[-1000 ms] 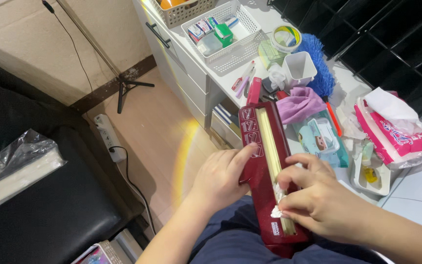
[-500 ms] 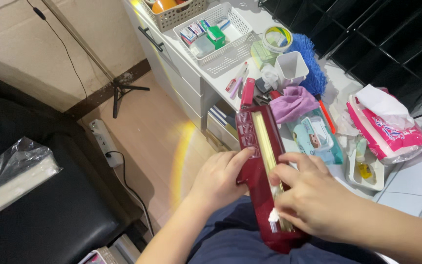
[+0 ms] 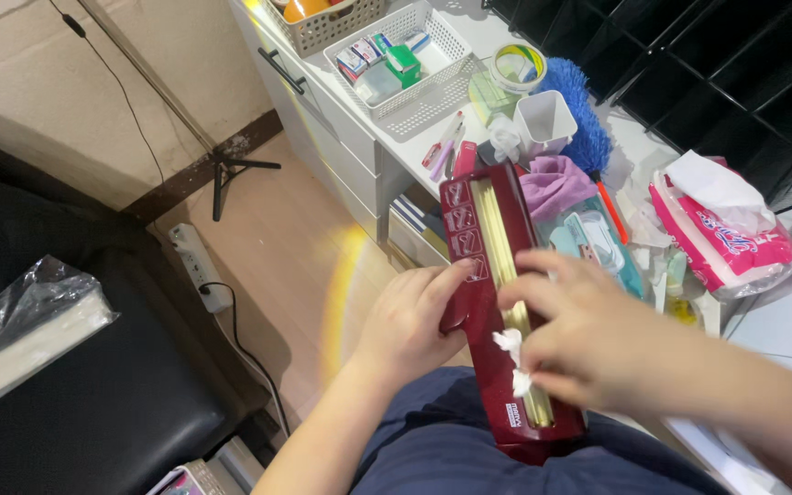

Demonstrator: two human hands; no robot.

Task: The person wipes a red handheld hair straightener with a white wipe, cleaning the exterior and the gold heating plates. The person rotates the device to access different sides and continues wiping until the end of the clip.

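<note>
A long dark red box (image 3: 483, 229) with a pale yellow strip along its open slot lies slanted over my lap. My left hand (image 3: 410, 321) grips its left edge near the middle, thumb on the top face. My right hand (image 3: 579, 339) rests over the slot lower down, with its fingers pinching a small crumpled white tissue (image 3: 512, 353) against the yellow strip. The box's far end points toward the white desk (image 3: 359, 137).
On the desk stand a white mesh basket (image 3: 414, 64) of small packets, a white cup (image 3: 544, 119), a blue fluffy duster (image 3: 575, 101), a purple cloth (image 3: 552, 183), and a pink tissue pack (image 3: 726, 234). A power strip (image 3: 196, 261) lies on the floor. A bagged tissue pack (image 3: 25, 330) sits on the black seat.
My right hand has slid a little along the slot with the white tissue. The left hand keeps its grip on the box.
</note>
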